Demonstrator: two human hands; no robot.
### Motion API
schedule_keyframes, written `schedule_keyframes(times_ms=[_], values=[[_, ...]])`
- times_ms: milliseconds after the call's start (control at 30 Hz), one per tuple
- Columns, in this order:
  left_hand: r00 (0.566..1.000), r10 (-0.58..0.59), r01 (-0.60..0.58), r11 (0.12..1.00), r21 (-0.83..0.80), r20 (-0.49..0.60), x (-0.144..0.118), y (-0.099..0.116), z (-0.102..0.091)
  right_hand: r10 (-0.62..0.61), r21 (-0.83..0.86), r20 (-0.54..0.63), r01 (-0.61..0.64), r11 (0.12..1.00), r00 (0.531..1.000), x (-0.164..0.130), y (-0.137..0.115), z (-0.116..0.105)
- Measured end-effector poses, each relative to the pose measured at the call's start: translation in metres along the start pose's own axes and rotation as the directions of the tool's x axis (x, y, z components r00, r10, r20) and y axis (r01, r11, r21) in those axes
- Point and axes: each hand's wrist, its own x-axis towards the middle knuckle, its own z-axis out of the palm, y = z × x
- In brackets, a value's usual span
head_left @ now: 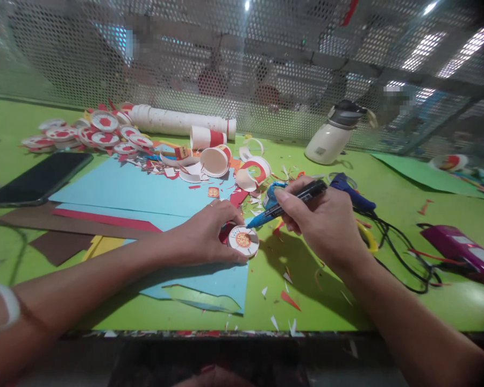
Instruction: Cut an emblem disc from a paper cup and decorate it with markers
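Black marker gripped in right hand, long axis from two o'clock down to eight o'clock, blue tip toward round paper disc, left hand fingers pinching disc on blue paper, green surface

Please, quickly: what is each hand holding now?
Left hand: closed on the round white paper disc with red emblem.
Right hand: closed on the black marker pen.

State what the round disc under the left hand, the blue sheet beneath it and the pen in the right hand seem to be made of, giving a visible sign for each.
Round disc: likely paper-cup card, white and matt, with a printed red emblem.
Blue sheet: thin matt paper; its cut edges lie flat.
Pen: probably plastic; its black barrel has a slight sheen.
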Motion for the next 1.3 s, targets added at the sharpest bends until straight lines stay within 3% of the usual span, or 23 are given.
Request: schedule_keyframes(times_ms=[300,533,833,1300], values=[[1.0,-0.014,0.014,1.0,0.019,-0.004,-0.002,-0.004,0.002,-0.027,0.008,0.137,0.026,1.0,0.99,-0.006,-0.001,0.004],[0.999,0.004,-0.003,1.0,0.031,-0.037,-0.004,-0.001,0.003,-0.033,0.02,0.173,0.03,0.999,0.984,-0.008,-0.003,0.005],[0.999,-0.008,0.01,0.999,0.052,-0.035,-0.002,0.002,0.003,-0.06,-0.076,0.149,0.072,0.995,0.987,-0.01,-0.008,0.007],[0.999,0.023,-0.02,0.996,0.088,-0.034,-0.004,0.002,0.004,-0.1,-0.052,0.111,0.106,0.993,0.989,-0.01,-0.005,0.01]])
